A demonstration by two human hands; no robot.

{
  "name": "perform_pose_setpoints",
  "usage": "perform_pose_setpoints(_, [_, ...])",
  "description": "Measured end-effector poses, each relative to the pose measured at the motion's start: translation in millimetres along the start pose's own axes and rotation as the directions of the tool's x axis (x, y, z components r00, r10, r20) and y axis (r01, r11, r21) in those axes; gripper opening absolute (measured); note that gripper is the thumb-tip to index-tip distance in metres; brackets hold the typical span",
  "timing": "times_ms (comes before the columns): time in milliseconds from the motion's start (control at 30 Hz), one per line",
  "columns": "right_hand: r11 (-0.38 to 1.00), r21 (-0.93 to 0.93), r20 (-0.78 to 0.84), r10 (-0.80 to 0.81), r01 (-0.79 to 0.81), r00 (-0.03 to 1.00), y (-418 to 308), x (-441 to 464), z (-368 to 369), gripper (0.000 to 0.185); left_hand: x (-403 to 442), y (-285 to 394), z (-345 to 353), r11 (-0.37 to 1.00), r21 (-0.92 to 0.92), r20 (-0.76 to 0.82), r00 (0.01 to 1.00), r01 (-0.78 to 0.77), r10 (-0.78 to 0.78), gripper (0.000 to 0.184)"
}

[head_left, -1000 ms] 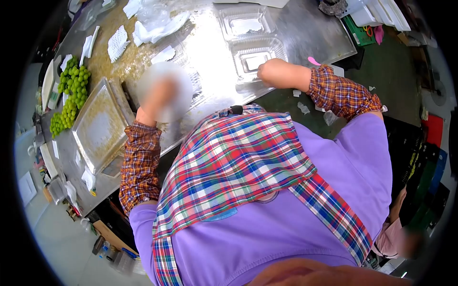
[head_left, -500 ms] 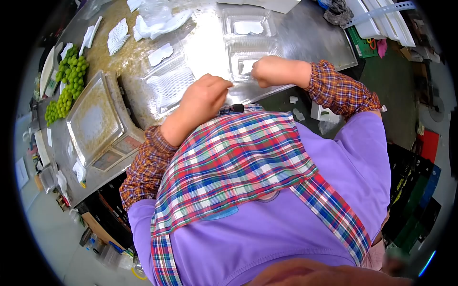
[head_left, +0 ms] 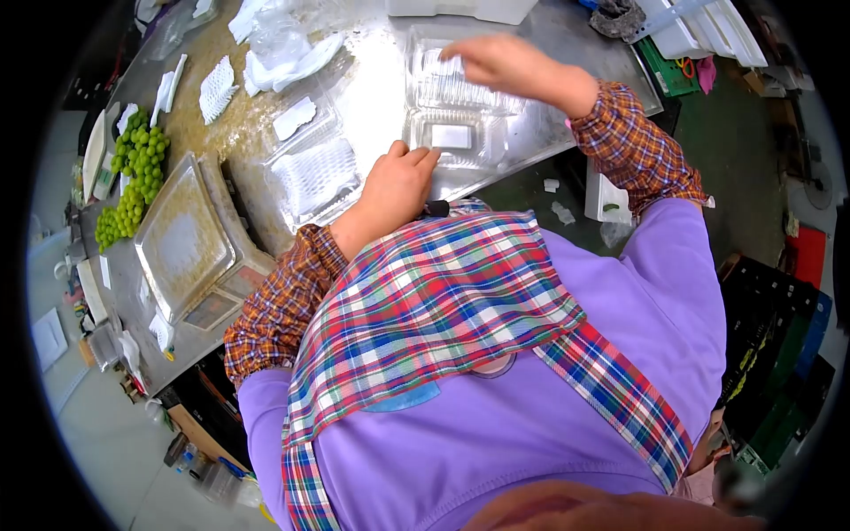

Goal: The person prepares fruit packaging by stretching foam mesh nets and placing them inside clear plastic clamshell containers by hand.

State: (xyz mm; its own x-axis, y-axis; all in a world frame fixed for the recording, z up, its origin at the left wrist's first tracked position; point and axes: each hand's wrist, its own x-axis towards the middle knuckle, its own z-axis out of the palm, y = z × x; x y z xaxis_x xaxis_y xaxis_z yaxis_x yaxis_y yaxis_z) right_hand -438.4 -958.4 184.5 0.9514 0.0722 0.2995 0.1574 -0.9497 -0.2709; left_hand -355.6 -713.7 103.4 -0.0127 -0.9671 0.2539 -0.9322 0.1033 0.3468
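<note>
The clear plastic clamshell container [head_left: 491, 142] lies opened on the metal surface [head_left: 567, 66], with its two halves one behind the other, and the hands are working at it. Compared with half a second ago, the right hand [head_left: 509, 66] has moved the most: before, it was bent over the near half, but now it is above the far half, with the fingers loosely curled. This hand is blurred, so I cannot tell if it touches the plastic or holds some part of it. The left hand [head_left: 394, 186] has changed only little; its bent fingers are now at the left rim of the near half and seem to touch it, but whether they pinch it I cannot tell. The container itself has come a little nearer to the person, and the near half shows now more fully, with a pale rectangle in its bottom. At the left, a second clear container [head_left: 326, 124] has stayed in its place, with a white foam net [head_left: 319, 175] lying on its near part. Farther left, the green grapes [head_left: 142, 155] also remain lying beside the square metal tray [head_left: 186, 234].
</note>
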Motion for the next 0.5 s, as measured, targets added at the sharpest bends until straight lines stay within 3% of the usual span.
perform_pose_setpoints(67, [0.914,0.224,0.173,0.304,-0.338,0.937,-9.3,3.2,-30.2,0.028,-7.8,-8.0,4.9,0.998,-0.056,0.102,0.995,0.018,-0.012,0.037])
perform_pose_setpoints(100, [0.894,0.306,0.152,0.294,-0.328,0.944,-0.2,0.6,-31.0,0.028,-9.0,-5.1,-6.1,0.989,-0.148,0.052,0.998,0.031,-0.023,0.030])
perform_pose_setpoints(200, [0.838,0.418,0.141,0.322,-0.351,0.936,9.7,-5.5,-51.3,0.030,-37.4,-25.5,-30.6,0.974,-0.211,-0.346,0.926,0.078,-0.149,0.025])
perform_pose_setpoints(267, [0.716,0.578,0.209,0.336,-0.393,0.919,34.1,-13.5,-64.4,0.031,-68.5,-57.6,-39.2,0.967,-0.056,-0.421,0.872,0.248,-0.248,0.025])
perform_pose_setpoints(333, [0.486,0.741,0.210,0.488,-0.463,0.847,-12.2,-2.8,-93.9,0.020,-110.6,-100.9,-16.8,0.876,-0.012,-0.216,0.854,0.481,-0.472,0.030])
perform_pose_setpoints(367, [0.446,0.793,0.150,0.517,-0.415,0.843,-13.2,-3.5,-96.6,0.019,-116.3,-103.2,-12.5,0.864,0.025,-0.161,0.855,0.504,-0.494,0.032])
perform_pose_setpoints(500, [0.112,0.987,0.066,0.361,-0.113,0.930,-26.3,13.4,-87.9,0.022,-106.3,-110.5,-13.4,0.832,0.116,0.031,0.836,0.542,-0.548,0.041])
